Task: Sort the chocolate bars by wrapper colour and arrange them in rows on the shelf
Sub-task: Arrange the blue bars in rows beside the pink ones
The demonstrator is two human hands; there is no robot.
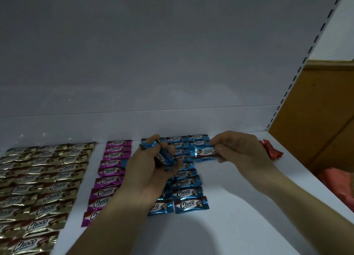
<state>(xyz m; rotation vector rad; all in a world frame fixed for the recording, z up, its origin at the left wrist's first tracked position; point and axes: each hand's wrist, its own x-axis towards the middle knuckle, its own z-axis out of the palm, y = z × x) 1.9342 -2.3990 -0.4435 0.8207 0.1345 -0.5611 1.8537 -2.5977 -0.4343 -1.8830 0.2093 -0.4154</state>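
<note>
On a white shelf (239, 226), the left hand (151, 164) grips a bunch of blue bars (164, 156); at its 3 o'clock the right hand (239, 151) pinches 1 blue bar (205, 151) over the blue rows (188, 194). A pink column (109, 170) and gold rows (38, 187) lie at 9 o'clock, red bars (272, 151) at 3 o'clock

a single wide-angle view from the person's head, looking forward and down onto the white shelf (239, 206) from close above its front edge. the back panel (153, 53) fills the upper half, and the slotted upright (306, 59) slants along the right edge of the frame.
</note>
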